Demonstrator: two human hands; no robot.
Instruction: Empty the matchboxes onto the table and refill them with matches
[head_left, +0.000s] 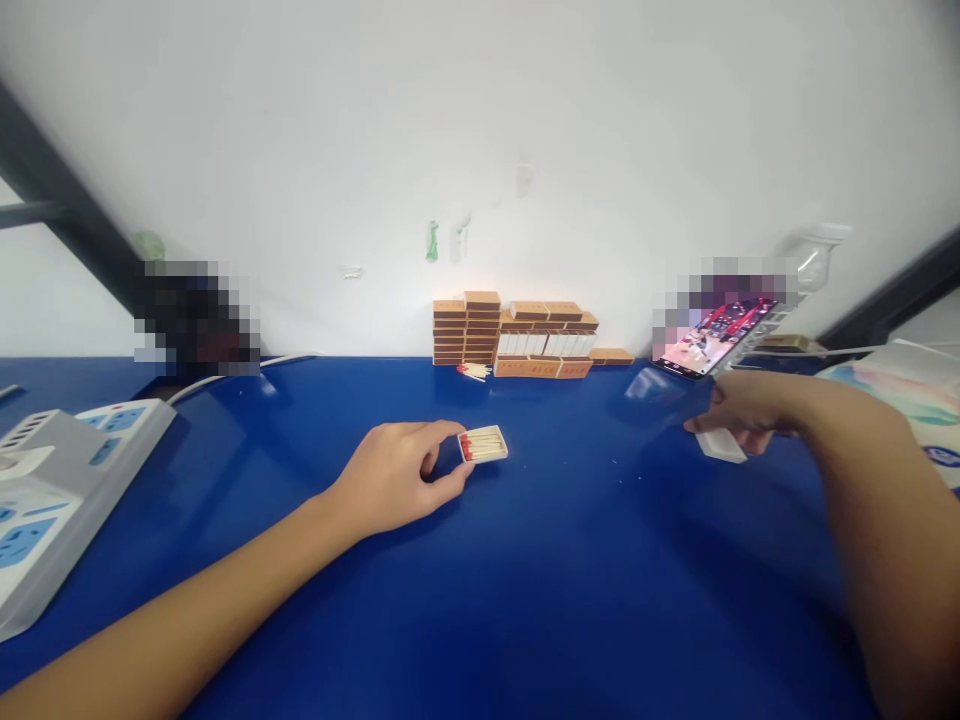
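In the head view, stacked matchboxes [517, 367] and a phone [701, 340] stand along the blue table's [525, 590] back edge, a power strip [94, 470] toward its left. Mid-table, the left hand [397, 475] pinches a white tray [505, 443] of red-tipped matches [486, 444]; the right hand [742, 405] grasps a white piece [721, 446].

Blue tabletop [525, 580] is gleaming, glossy! Match tray [492, 461] is showing card, matches [484, 443] plain wood; stacked matchboxes [481, 335] are looking matt, papery; phone screen [701, 340] is shining; power strip [67, 480] is looking smooth plastic.

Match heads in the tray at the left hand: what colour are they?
The match heads are red, clearest in the head view.
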